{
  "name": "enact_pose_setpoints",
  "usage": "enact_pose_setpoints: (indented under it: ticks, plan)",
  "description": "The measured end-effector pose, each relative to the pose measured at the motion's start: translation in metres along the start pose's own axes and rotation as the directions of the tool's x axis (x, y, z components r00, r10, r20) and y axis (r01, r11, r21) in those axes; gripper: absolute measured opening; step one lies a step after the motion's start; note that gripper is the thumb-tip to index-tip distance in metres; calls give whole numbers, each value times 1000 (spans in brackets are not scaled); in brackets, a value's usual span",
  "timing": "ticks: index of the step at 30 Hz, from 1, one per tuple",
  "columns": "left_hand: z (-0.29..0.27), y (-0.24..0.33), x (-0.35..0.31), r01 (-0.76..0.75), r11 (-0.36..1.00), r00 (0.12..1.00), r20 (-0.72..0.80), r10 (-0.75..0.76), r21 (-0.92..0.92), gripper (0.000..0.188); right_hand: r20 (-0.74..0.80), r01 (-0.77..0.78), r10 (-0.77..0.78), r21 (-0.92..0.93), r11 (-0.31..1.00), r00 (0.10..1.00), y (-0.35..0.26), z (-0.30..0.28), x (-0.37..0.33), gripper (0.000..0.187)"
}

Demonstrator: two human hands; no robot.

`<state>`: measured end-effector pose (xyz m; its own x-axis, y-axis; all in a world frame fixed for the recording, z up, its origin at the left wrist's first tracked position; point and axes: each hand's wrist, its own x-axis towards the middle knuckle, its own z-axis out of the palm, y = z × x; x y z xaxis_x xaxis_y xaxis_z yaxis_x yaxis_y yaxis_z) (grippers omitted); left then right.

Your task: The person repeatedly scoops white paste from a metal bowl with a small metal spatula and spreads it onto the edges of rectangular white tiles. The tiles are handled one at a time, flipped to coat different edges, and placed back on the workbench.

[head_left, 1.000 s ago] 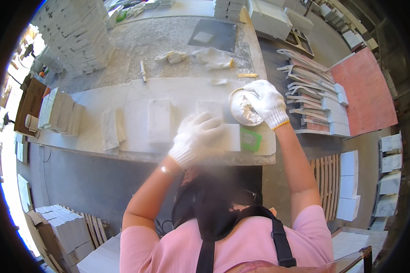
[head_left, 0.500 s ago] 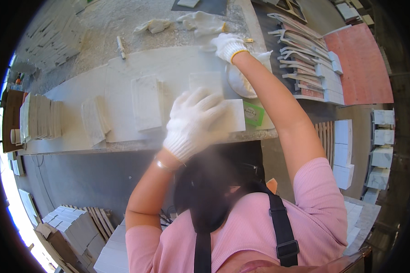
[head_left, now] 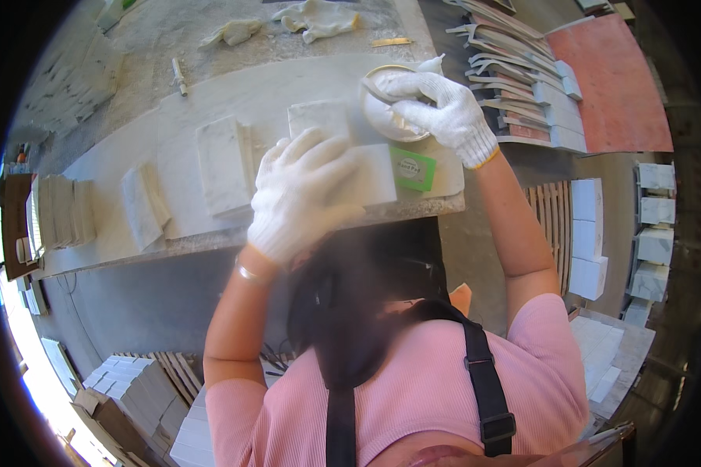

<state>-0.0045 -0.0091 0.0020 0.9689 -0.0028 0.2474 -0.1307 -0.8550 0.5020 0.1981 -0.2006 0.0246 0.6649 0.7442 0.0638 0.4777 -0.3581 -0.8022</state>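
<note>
Spreading its fingers over the white tile [head_left: 379, 174] near the close edge of the desk [head_left: 273, 82], your left hand [head_left: 304, 188] hides much of it; the tile's long axis seems to run left-right, one end toward the green packet [head_left: 413, 169]. Farther off, your right hand [head_left: 442, 110] pinches what looks like a grey blade [head_left: 378, 91], slanting leftward and away across the bowl [head_left: 377, 119]. The step looks like loading white filling [head_left: 401, 123]; the next move calls for a level blade.

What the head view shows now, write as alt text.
At a dusty workbench, a gloved right hand grips what looks like a thin grey tool at a white bowl; the gloved left hand spreads over a white slab. A green packet lies beside that slab, pale pieces farther left.
</note>
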Motion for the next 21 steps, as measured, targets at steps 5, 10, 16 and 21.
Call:
enact_pose_setpoints:
  ticks: [5, 10, 16, 21]
  plan:
    - [0, 3, 0, -4, 999, 1000, 12, 3, 45, 73, -89, 106, -109, -34, 994, 990, -4, -3, -64, 25]
    - [1, 4, -1, -7, 998, 1000, 11, 6, 54, 73, -135, 280, -311, -206, 937, 941, -1, 11, -84, 25]
    - [5, 1, -2, -10, 998, 1000, -3, 10, 61, 74, -1, 355, -429, -559, 749, 903, -3, 31, -97, 43]
    - [7, -2, -3, 8, 999, 1000, 9, -9, 47, 73, -21, 441, -559, -590, 676, 829, -1, 37, -105, 37]
